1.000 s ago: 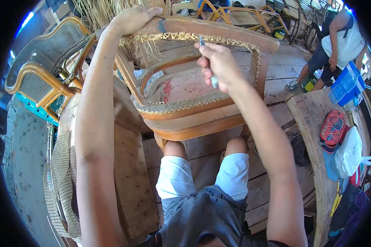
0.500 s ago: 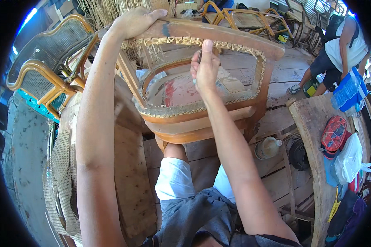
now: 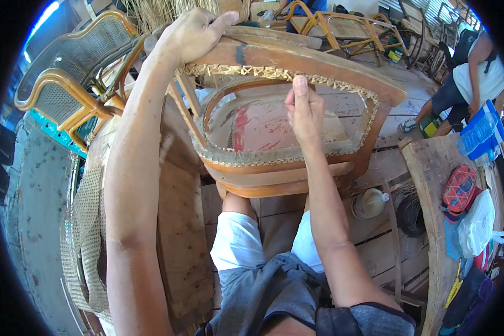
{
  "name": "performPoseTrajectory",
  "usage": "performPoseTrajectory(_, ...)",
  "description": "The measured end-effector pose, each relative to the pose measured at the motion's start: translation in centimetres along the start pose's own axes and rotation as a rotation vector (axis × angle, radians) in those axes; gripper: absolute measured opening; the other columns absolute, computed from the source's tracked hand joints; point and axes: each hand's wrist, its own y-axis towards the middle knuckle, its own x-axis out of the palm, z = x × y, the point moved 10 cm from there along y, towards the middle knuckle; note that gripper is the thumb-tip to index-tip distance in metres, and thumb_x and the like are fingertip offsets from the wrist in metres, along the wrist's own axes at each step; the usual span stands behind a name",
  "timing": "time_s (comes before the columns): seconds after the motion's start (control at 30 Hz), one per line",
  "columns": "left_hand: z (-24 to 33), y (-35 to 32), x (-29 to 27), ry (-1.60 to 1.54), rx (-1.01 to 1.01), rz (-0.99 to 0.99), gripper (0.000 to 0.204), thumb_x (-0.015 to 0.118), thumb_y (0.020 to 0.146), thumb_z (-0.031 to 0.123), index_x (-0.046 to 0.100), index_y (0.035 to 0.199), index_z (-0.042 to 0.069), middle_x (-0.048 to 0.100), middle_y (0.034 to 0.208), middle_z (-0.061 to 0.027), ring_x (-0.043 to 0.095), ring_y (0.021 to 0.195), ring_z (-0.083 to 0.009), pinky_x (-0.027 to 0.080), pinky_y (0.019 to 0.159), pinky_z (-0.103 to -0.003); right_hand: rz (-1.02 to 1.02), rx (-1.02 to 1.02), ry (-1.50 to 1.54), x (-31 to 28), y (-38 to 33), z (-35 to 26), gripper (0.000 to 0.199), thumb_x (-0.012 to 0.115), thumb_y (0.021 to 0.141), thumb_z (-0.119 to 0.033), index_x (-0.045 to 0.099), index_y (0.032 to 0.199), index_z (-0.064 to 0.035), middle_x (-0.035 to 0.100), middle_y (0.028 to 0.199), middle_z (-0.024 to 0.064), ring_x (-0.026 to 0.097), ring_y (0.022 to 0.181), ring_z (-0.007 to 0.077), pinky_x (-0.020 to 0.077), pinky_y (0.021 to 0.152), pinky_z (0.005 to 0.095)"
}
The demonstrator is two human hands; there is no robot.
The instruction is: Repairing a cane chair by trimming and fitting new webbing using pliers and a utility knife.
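A wooden chair frame [image 3: 319,59] leans in front of me, with an open back whose inner edge is lined by frayed, cut cane strands [image 3: 252,70]. Over the upper left of its top rail lies my left hand [image 3: 193,36], fingers wrapped around the wood and thumb along the top. My right hand [image 3: 308,109] is closed in a fist just under that rail, thumb pointing up against the cane edge. Whatever the right fingers hold is hidden. Through the back opening shows the seat panel [image 3: 266,126], stained red in places.
Rattan armchair [image 3: 67,84] stands at left, beside a loose sheet of woven cane [image 3: 84,235]. On the right, a thick wooden bench [image 3: 425,185] bears a red pouch [image 3: 459,185] and a white plastic bag [image 3: 476,224]. A plastic jug [image 3: 369,203] sits on the plank floor. Another person [image 3: 470,73] bends at far right.
The chair frame has tilted toward me and shifted right, my left hand moving with it. My right hand has moved right along the cane edge and slightly down.
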Motion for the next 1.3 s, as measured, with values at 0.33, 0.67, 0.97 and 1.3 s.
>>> performPoseTrajectory(0.33, 0.9, -1.7, -3.0, -0.03, 0.052, 0.352, 0.068, 0.041, 0.09, 0.058, 0.066, 0.085, -0.005, 0.064, 0.084, -0.0275, 0.062, 0.089, -0.0434, 0.048, 0.079, -0.046, -0.176, -0.048, -0.134, -2.4, -6.8, -6.0, 0.047, 0.046, 0.097, -0.039, 0.054, 0.068, -0.0028, 0.045, 0.054, -0.0003, 0.042, 0.053, 0.0075, 0.0345, 0.05, 0.0269)
performPoseTrajectory(0.67, 17.3, -12.7, 1.3, -0.14, 0.759, 0.417, 0.04, 0.062, 0.077, 0.008, 0.06, 0.117, 0.007, 0.061, 0.116, -0.0135, 0.057, 0.106, -0.0335, 0.043, 0.094, -0.04, -0.275, 0.039, -0.27, -2.6, -7.1, -8.1, 0.054, 0.031, 0.1, -0.043, 0.051, 0.066, -0.0058, 0.05, 0.059, 0.0055, 0.052, 0.059, 0.0205, 0.0422, 0.058, 0.0367)
performPoseTrajectory(0.97, 19.5, -14.7, 6.4, -0.499, 0.683, 0.305, 0.024, 0.067, 0.071, 0.015, 0.063, 0.092, 0.004, 0.062, 0.09, -0.0119, 0.061, 0.084, -0.0329, 0.05, 0.074, -0.041, -0.272, -0.17, -0.17, -6.0, -10.2, -12.1, 0.041, 0.054, 0.09, -0.032, 0.051, 0.058, -0.0063, 0.05, 0.054, 0.0014, 0.047, 0.047, 0.0116, 0.0354, 0.045, 0.0299)
performPoseTrajectory(1.3, 10.6, -29.3, 15.9, -0.836, 0.008, -0.18, 0.018, 0.053, 0.087, 0.011, 0.06, 0.074, 0.0, 0.052, 0.062, -0.0108, 0.047, 0.052, -0.0183, 0.038, 0.049, -0.033, -0.536, 0.828, -0.129, -12.9, -29.3, 4.4, 0.031, 0.048, 0.097, -0.03, 0.059, 0.096, -0.0004, 0.048, 0.06, 0.0003, 0.047, 0.048, 0.0073, 0.0388, 0.044, 0.0215)
